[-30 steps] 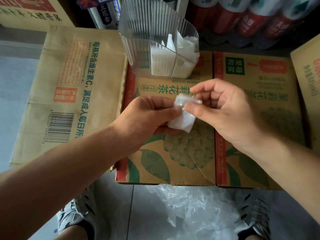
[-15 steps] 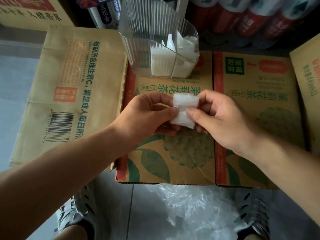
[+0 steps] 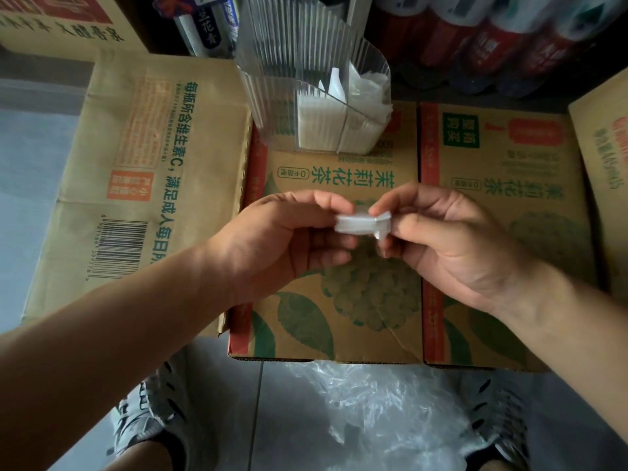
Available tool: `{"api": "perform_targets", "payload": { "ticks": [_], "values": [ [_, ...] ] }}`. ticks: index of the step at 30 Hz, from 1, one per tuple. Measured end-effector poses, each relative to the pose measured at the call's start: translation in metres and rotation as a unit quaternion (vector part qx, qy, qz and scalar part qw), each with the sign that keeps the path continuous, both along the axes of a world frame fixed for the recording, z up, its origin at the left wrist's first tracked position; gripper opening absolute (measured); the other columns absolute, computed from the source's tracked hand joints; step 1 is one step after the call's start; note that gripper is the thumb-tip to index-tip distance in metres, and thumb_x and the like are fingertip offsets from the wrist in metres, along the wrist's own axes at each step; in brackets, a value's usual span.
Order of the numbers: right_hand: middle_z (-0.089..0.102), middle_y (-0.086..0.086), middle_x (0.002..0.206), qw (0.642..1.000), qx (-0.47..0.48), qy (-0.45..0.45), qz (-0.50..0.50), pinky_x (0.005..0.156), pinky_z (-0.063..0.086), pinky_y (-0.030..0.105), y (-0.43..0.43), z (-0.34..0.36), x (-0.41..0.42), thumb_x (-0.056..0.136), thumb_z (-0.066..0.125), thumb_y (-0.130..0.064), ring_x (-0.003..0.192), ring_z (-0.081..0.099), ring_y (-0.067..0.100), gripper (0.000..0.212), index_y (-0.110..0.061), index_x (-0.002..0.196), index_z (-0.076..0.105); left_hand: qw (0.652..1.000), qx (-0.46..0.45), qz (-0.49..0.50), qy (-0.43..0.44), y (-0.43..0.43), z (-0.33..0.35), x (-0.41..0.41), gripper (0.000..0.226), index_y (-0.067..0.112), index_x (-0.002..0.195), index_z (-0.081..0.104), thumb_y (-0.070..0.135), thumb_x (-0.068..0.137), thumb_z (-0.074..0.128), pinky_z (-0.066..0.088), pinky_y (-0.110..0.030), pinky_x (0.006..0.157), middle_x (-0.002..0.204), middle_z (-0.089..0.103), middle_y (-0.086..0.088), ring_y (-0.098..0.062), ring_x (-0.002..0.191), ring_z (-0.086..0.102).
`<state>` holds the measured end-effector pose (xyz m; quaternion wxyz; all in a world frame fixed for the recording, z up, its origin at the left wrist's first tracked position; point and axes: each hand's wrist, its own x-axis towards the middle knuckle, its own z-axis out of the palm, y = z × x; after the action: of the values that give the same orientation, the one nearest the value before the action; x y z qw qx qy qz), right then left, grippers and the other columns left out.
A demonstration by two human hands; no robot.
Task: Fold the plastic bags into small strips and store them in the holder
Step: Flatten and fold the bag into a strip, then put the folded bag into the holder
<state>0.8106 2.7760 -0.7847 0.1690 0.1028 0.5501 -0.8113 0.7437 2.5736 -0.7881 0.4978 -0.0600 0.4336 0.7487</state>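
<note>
Folding nears completion: your left grip (image 3: 282,239) and right grip (image 3: 452,246) pinch the strip (image 3: 356,224) between them. Next, likely, slot it into the holder (image 3: 272,96) beyond them.

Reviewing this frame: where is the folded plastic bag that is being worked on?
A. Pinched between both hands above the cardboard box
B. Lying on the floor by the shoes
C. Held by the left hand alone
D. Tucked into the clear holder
A: the left hand and right hand each pinch an end of the folded plastic bag over the cardboard box, short of the clear holder.
</note>
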Motion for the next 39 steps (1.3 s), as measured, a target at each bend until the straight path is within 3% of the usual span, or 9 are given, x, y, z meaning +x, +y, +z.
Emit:
{"api": "perform_targets", "payload": {
  "ticks": [8,12,14,17,22,25,30,34,39],
  "values": [
    [0.075,0.009,0.080,0.955,0.274,0.115,0.022,0.073,0.055,0.038,0.004,-0.003,-0.001,0.085,0.062,-0.010,0.078,0.070,0.028,0.018,-0.018,0.088,0.078,0.985,-0.124,-0.019,0.121,0.007,0.001,0.001,0.010,0.009,0.074,0.075,0.016,0.067,0.077,0.062,-0.023,0.064,0.075,0.073,-0.012,-0.016,0.065,0.070],
    [0.075,0.008,0.080,0.949,0.298,0.107,0.014,0.072,0.059,0.050,0.000,-0.005,-0.001,0.088,0.071,-0.027,0.074,0.073,0.028,0.015,-0.014,0.089,0.077,0.981,-0.144,0.011,0.127,0.008,-0.002,0.002,0.026,0.005,0.085,0.066,0.011,0.063,0.079,0.062,-0.025,0.063,0.073,0.071,-0.011,-0.017,0.064,0.070],
    [0.076,0.008,0.082,0.954,0.283,0.094,-0.002,0.069,0.061,0.046,-0.005,-0.007,-0.002,0.090,0.075,-0.008,0.074,0.075,0.025,0.005,-0.013,0.091,0.074,0.982,-0.139,0.043,0.117,0.009,-0.004,0.002,0.038,0.003,0.098,0.063,0.008,0.063,0.078,0.063,-0.027,0.063,0.075,0.071,-0.011,-0.018,0.065,0.072],
    [0.075,0.008,0.085,0.977,0.199,0.039,-0.060,0.067,0.060,0.033,-0.013,-0.007,-0.004,0.088,0.067,0.012,0.076,0.074,0.024,0.026,-0.010,0.103,0.064,0.979,-0.150,0.070,0.121,0.011,-0.005,0.001,0.046,0.000,0.109,0.067,0.010,0.065,0.078,0.062,-0.026,0.066,0.086,0.075,-0.017,-0.020,0.071,0.073],
    [0.075,0.003,0.085,0.984,0.099,-0.039,-0.141,0.066,0.056,0.024,-0.022,-0.001,-0.012,0.090,0.068,0.002,0.080,0.071,0.014,0.016,-0.013,0.096,0.069,0.979,-0.113,0.120,0.116,0.015,-0.006,0.001,0.023,0.004,0.088,0.065,0.012,0.070,0.076,0.062,-0.026,0.070,0.083,0.074,-0.014,-0.021,0.077,0.073],
    [0.076,0.000,0.087,0.978,0.153,0.018,-0.137,0.065,0.055,0.024,-0.026,0.005,-0.016,0.091,0.068,0.000,0.079,0.069,0.011,0.018,-0.018,0.095,0.069,0.981,-0.079,0.144,0.099,0.017,-0.006,-0.001,0.020,0.007,0.087,0.061,0.013,0.073,0.073,0.063,-0.030,0.075,0.084,0.073,-0.011,-0.022,0.080,0.073],
    [0.072,0.000,0.082,0.943,0.278,0.145,-0.112,0.066,0.058,0.030,-0.024,0.003,-0.022,0.094,0.062,0.007,0.076,0.073,0.018,0.032,-0.024,0.087,0.063,0.984,-0.037,0.159,0.070,0.018,-0.002,-0.002,0.020,0.008,0.092,0.058,0.011,0.078,0.071,0.062,-0.037,0.083,0.096,0.072,-0.019,-0.028,0.088,0.073],
    [0.073,0.000,0.082,0.907,0.353,0.192,-0.122,0.069,0.059,0.024,-0.010,0.011,-0.045,0.096,0.058,0.009,0.076,0.073,0.015,0.031,-0.017,0.092,0.073,0.970,-0.124,0.176,0.114,0.007,0.002,-0.015,0.040,0.006,0.103,0.058,0.012,0.068,0.077,0.064,-0.039,0.082,0.096,0.073,-0.017,-0.027,0.089,0.074],
    [0.068,0.006,0.112,0.770,0.519,0.344,-0.137,0.080,0.058,0.020,0.028,0.023,-0.089,0.098,0.051,0.004,0.091,0.071,0.008,0.027,-0.001,0.113,0.073,0.873,-0.317,0.199,0.312,-0.021,0.001,-0.044,0.059,0.017,0.117,0.054,0.026,0.072,0.091,0.058,-0.029,0.080,0.104,0.071,-0.001,-0.011,0.094,0.072]
  ]
}}
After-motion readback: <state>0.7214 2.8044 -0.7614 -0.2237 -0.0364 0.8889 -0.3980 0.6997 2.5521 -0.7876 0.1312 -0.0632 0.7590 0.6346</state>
